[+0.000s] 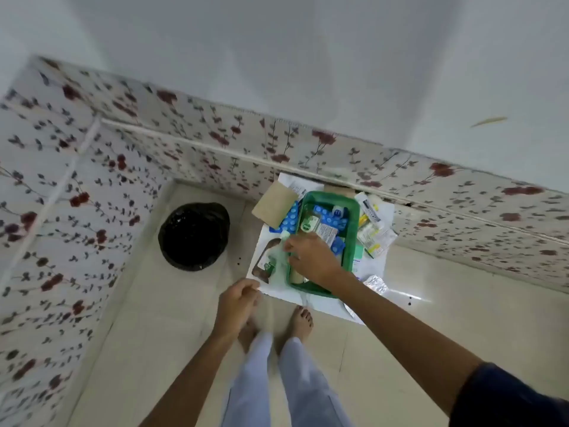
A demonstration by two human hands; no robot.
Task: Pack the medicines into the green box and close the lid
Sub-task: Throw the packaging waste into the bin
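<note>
The green box [354, 221] stands without a lid on white paper [374, 266] on the floor, by the flowered wall. Inside lie blue blister packs [331, 218], a green-labelled bottle [308, 224] and a white carton [327, 232]. My right hand [312, 261] reaches over the box's near left rim with fingers curled; what it grips is blurred. A translucent green sheet, possibly the lid [272, 261], lies left of the box. My left hand [238, 298] hangs with fingers curled at the paper's near corner. Outside the box are another blue blister pack [288, 217], tubes and sachets [374, 228] and a silver blister [376, 283].
A brown cardboard piece [273, 204] leans at the box's far left. A black bin bag [194, 235] sits in the corner to the left. My bare feet [303, 318] stand just short of the paper. Flowered walls close in at the left and behind.
</note>
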